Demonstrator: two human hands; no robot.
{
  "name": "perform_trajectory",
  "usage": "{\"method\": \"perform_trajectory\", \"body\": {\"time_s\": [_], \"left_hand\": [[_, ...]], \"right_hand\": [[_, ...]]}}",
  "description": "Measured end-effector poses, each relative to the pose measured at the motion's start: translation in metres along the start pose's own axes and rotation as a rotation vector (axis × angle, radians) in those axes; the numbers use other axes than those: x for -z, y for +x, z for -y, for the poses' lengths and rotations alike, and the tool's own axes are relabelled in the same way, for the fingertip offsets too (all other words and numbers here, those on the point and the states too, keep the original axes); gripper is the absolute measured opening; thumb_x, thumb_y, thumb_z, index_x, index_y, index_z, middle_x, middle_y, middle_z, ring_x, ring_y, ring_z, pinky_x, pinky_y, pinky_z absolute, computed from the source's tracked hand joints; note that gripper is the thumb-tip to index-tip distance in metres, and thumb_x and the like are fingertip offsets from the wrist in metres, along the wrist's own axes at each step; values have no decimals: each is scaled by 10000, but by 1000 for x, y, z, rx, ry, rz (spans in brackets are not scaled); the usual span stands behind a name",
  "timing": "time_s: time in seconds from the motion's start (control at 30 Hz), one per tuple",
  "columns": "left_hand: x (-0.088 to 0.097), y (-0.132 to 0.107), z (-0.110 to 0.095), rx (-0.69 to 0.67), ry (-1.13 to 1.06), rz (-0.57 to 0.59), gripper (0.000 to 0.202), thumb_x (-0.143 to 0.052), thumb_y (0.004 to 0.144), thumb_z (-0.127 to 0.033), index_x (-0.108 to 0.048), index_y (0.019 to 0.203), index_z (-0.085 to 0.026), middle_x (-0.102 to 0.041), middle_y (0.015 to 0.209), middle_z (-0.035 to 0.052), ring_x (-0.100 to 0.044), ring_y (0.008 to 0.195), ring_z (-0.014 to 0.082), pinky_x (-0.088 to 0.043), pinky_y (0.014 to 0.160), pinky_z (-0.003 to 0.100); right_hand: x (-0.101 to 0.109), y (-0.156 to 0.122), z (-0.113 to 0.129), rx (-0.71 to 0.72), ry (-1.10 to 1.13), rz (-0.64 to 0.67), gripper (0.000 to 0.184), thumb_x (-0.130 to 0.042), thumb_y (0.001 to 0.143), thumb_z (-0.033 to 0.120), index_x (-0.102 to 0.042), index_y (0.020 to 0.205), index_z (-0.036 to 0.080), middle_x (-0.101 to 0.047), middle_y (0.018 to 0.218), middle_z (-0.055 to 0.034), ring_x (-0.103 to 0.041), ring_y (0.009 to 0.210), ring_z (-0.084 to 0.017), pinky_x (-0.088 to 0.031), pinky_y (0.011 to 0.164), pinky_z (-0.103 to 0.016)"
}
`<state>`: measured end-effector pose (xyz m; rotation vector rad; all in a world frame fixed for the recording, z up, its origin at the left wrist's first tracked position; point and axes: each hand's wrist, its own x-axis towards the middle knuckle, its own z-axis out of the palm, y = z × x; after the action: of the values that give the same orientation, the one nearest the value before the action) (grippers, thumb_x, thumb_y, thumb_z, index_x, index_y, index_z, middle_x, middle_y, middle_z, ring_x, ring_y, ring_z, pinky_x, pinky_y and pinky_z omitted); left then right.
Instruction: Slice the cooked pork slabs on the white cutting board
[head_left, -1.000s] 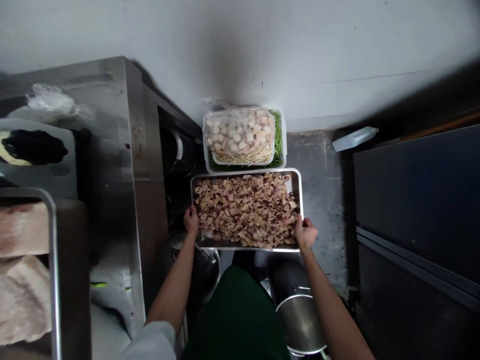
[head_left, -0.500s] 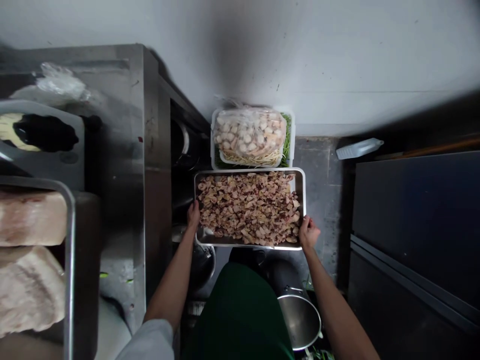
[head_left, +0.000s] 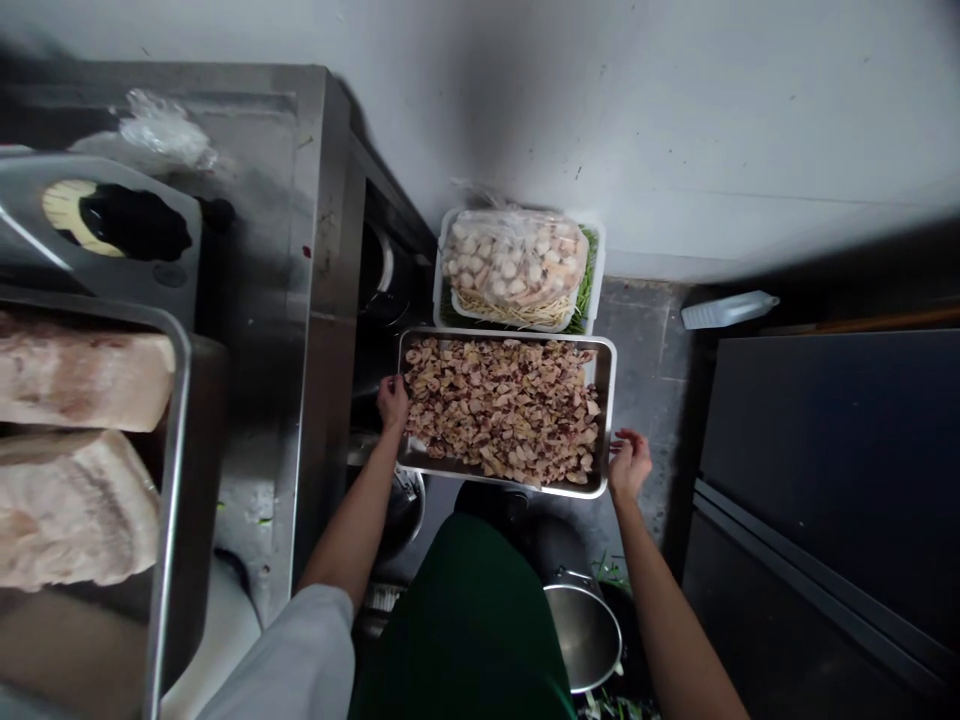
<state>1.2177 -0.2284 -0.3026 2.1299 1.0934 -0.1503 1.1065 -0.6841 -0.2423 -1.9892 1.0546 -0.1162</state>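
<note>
A rectangular metal tray full of chopped meat pieces lies low in front of me, just above or on the floor. My left hand is closed at its left rim, the fingers partly hidden. Beside the right rim is my right hand, its fingers loosely apart and off the rim or barely touching it. Against the tray's far edge stands a white plastic crate holding green vegetables, a smaller tub of pale strands and, on top, a clear bag of whitish chunks.
A steel counter on the left carries a slicing machine and a deep tray with large pork slabs. An empty metal pot stands near my legs. Right are a dark cabinet and a plastic bottle.
My right hand has loosened from the tray's right rim and its fingers have spread. The left hand stays at the left rim. The view has shifted slightly, and the tray looks a little tilted.
</note>
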Motion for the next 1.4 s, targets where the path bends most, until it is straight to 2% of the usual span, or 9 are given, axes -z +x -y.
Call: {"method": "perform_trajectory", "body": {"time_s": [0.17,0.3,0.43,0.57,0.9,1.1,1.23,1.3,1.4], "left_hand": [[-3,-42,-33,-178,-97,-307,261,-514,893,-223,-535,1145,-164,-583,1189,127,-558,1140,219,-426,1039,380],[6,-134,-55,-360,-281,-174,231,-519,895,-225,-549,1120,-185,-592,1091,112,-591,1025,207,-490,944,370],[36,-241,-55,-575,-336,56,175,-509,912,-223,-601,1060,-217,-620,1058,97,-599,1044,217,-501,956,405],[105,-330,-31,-627,-357,146,179,-485,927,-213,-626,1037,-211,-636,1016,90,-616,996,202,-522,915,384],[299,-460,101,-142,-384,-547,151,-533,876,-351,-671,905,-298,-675,885,38,-664,832,244,-564,772,430],[345,-565,198,239,-518,-1014,260,-542,835,-477,-677,918,-269,-685,939,70,-678,912,263,-574,825,428],[345,-630,263,461,-537,-1248,283,-558,836,-511,-663,944,-272,-681,970,71,-683,936,264,-579,859,420],[344,-653,297,547,-541,-1327,273,-562,831,-512,-658,944,-283,-685,972,63,-691,920,267,-587,852,425],[352,-674,351,622,-564,-1371,261,-559,822,-498,-654,951,-293,-693,978,56,-702,916,268,-599,813,409]], "right_hand": [[20,-4,18,-39,197,-287,53,-467,690,280,-456,669,232,-505,621,45,-522,522,-120,-489,543,-281],[68,-28,24,-117,440,-409,100,-535,573,218,-458,635,233,-460,543,72,-486,484,-117,-475,491,-277],[113,-66,27,-221,704,-126,68,-584,617,283,-557,660,237,-576,621,10,-560,549,-171,-502,494,-340],[131,-122,57,-308,669,127,210,-776,588,334,-635,686,214,-596,661,17,-554,558,-136,-511,505,-301],[100,-324,163,-22,179,1356,498,-775,659,573,-739,934,159,-579,588,44,-492,445,-106,-404,415,-248],[114,-491,236,523,345,1586,314,-641,875,470,-686,1073,230,-633,781,4,-529,537,-106,-474,532,-273],[111,-653,202,750,373,1934,306,-462,971,462,-654,1044,235,-636,802,-21,-563,583,-130,-528,639,-316],[92,-735,161,999,-8,2195,412,-346,992,441,-651,1099,187,-666,839,-56,-579,587,-139,-533,633,-322],[55,-832,101,1320,-429,2242,423,-458,937,380,-624,1229,124,-700,1033,-130,-665,826,-205,-536,796,-390]]}}
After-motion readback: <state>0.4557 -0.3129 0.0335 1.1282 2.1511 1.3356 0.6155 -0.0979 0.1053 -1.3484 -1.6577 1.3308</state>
